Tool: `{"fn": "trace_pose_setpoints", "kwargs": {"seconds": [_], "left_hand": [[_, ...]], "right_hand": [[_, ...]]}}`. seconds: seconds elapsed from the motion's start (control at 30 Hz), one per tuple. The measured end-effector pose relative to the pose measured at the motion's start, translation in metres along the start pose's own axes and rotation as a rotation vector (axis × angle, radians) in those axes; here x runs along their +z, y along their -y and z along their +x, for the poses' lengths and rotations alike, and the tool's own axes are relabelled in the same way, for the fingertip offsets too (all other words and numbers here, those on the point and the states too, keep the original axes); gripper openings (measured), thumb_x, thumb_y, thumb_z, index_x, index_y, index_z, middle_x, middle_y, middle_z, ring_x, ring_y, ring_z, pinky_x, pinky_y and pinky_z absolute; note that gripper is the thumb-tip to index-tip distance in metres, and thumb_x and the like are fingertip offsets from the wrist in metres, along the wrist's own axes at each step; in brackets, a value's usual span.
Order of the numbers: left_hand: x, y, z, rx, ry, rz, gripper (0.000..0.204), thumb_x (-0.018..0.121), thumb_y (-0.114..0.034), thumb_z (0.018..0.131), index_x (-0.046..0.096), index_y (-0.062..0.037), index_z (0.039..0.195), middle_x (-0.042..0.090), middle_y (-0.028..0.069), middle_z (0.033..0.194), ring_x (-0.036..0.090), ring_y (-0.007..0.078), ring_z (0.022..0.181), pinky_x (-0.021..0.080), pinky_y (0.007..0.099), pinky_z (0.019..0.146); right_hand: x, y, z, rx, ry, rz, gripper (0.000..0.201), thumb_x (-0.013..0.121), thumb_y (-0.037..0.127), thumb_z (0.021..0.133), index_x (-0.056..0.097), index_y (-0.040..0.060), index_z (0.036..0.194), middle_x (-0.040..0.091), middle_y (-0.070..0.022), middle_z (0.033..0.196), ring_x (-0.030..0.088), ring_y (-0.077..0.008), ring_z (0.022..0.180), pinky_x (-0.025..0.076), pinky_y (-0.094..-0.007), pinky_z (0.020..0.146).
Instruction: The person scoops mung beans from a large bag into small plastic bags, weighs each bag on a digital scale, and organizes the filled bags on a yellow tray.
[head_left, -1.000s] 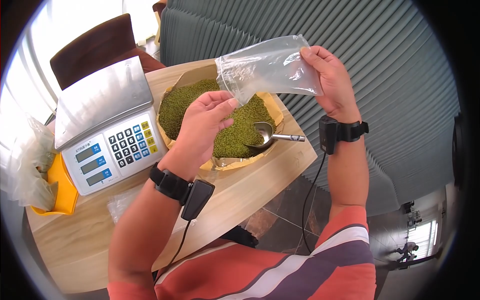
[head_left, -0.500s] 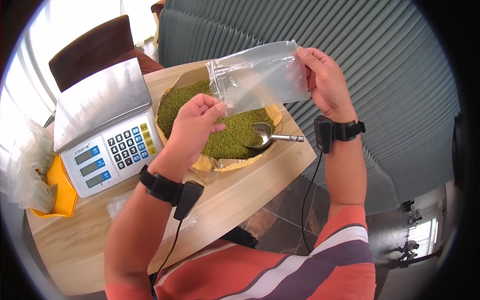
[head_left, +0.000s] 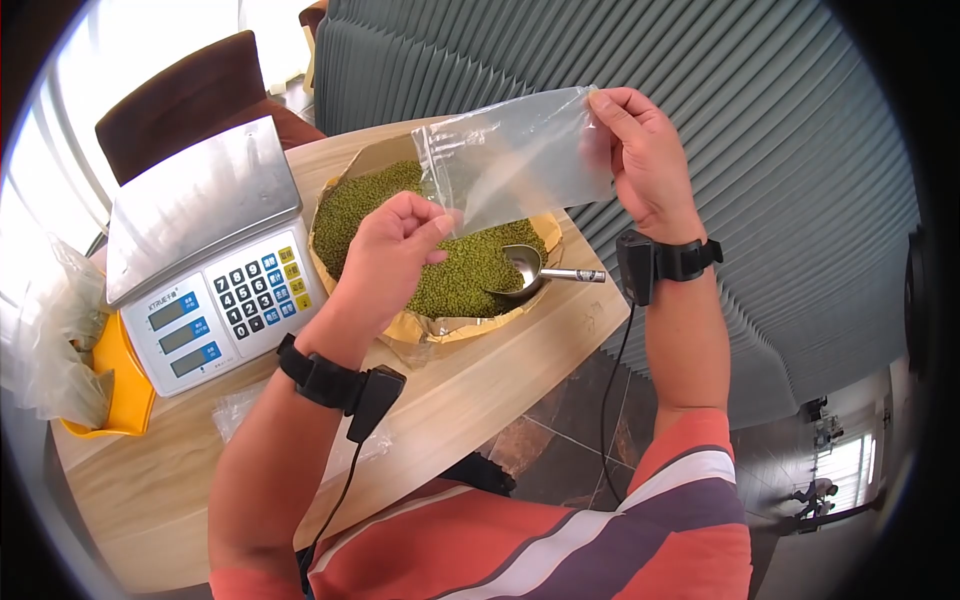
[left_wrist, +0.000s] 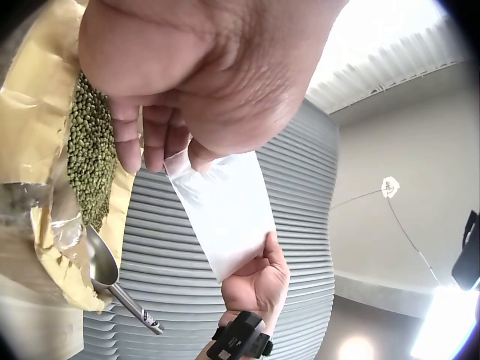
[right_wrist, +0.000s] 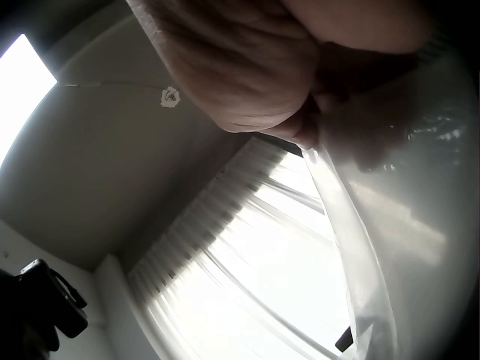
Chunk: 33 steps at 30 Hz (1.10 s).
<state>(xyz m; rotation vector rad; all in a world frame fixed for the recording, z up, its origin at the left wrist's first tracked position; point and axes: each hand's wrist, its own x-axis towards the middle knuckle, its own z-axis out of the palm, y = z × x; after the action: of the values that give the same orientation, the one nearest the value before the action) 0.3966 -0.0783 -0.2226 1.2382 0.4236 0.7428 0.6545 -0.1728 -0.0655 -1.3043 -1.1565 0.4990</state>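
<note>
A clear plastic zip bag (head_left: 520, 155) is stretched flat between both hands above an open sack of green beans (head_left: 365, 205). At the bag's near left corner, by the zip strip, the left hand (head_left: 395, 245) pinches it between thumb and fingers. The right hand (head_left: 645, 155) grips the opposite end, thumb on top and fingers behind the film. In the left wrist view the bag (left_wrist: 225, 210) looks flat, with nothing inside it. A metal scoop (head_left: 522, 272) lies in the beans, its handle reaching out over the sack's right edge.
Left of the sack stands a weighing scale (head_left: 215, 250) with a metal pan and keypad. Beyond it, a yellow tray (head_left: 125, 375) holds plastic bags (head_left: 60, 330). More clear bags (head_left: 235, 410) lie on the wooden table (head_left: 480, 375) near the left forearm. A brown chair (head_left: 185, 100) stands behind.
The bag has shifted slightly left and lower, and its film now lies flatter. The left hand moved left and down with its corner; the right hand drifted slightly left, keeping its grip.
</note>
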Motion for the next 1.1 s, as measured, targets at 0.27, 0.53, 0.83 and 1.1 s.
{"fn": "trace_pose_setpoints", "kwargs": {"seconds": [0.27, 0.53, 0.83, 1.1], "left_hand": [[-0.003, -0.024, -0.001, -0.042, 0.029, -0.459, 0.022, 0.07, -0.026, 0.111, 0.065, -0.0096, 0.125, 0.073, 0.0056, 0.135, 0.068, 0.0165, 0.122, 0.054, 0.0385, 0.106], [-0.012, -0.015, 0.016, 0.088, -0.163, -0.42, 0.015, 0.067, -0.026, 0.114, 0.07, -0.0123, 0.12, 0.076, 0.0036, 0.127, 0.069, 0.0153, 0.121, 0.051, 0.0365, 0.103], [-0.009, -0.014, 0.013, 0.105, -0.154, -0.329, 0.015, 0.066, -0.025, 0.115, 0.072, -0.0116, 0.117, 0.079, 0.0039, 0.124, 0.068, 0.0127, 0.117, 0.049, 0.0332, 0.1], [-0.006, -0.016, 0.013, 0.113, -0.163, -0.348, 0.015, 0.066, -0.025, 0.115, 0.072, -0.0111, 0.116, 0.078, 0.003, 0.119, 0.068, 0.0122, 0.112, 0.05, 0.0323, 0.098]], "right_hand": [[0.009, -0.001, -0.006, 0.04, 0.075, 0.094, 0.017, 0.07, 0.021, 0.112, 0.075, 0.0048, 0.111, 0.074, -0.0003, 0.092, 0.067, -0.009, 0.08, 0.055, -0.0259, 0.074], [0.014, -0.006, -0.011, -0.003, 0.109, -0.039, 0.018, 0.071, 0.023, 0.111, 0.076, 0.0048, 0.112, 0.075, -0.0001, 0.09, 0.067, -0.0087, 0.079, 0.051, -0.0253, 0.071], [0.015, -0.014, -0.007, -0.005, 0.05, -0.003, 0.021, 0.074, 0.025, 0.11, 0.075, 0.0045, 0.113, 0.074, -0.001, 0.088, 0.067, -0.0095, 0.076, 0.052, -0.0264, 0.07], [0.021, -0.019, -0.007, -0.019, -0.008, 0.077, 0.021, 0.072, 0.025, 0.111, 0.076, 0.0043, 0.112, 0.073, -0.0005, 0.087, 0.066, -0.0103, 0.076, 0.054, -0.0276, 0.069]]}}
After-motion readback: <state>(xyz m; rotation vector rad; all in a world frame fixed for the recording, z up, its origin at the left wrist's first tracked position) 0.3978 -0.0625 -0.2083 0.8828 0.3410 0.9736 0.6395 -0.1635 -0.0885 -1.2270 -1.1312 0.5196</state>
